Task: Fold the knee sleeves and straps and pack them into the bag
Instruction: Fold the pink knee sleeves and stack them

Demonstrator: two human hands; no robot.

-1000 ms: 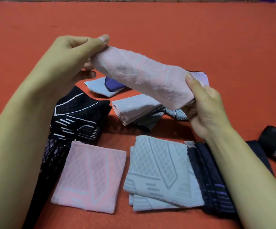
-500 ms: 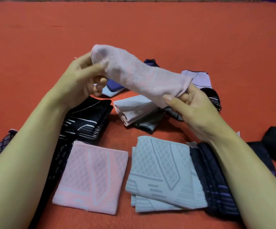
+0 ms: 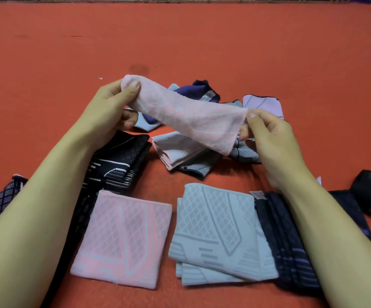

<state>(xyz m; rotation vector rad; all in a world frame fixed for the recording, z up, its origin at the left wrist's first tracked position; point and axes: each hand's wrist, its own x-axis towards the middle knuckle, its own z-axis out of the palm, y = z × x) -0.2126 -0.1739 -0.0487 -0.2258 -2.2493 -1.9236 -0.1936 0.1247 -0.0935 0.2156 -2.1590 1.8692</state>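
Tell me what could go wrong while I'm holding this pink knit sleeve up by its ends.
The pink knit sleeve is pinched only at its ends by the left hand and right hand, so it may sag or twist. Lowering it could disturb the folded pink sleeve or the folded grey sleeve stack.

Both forearms hide parts of the dark sleeves (image 3: 117,161).
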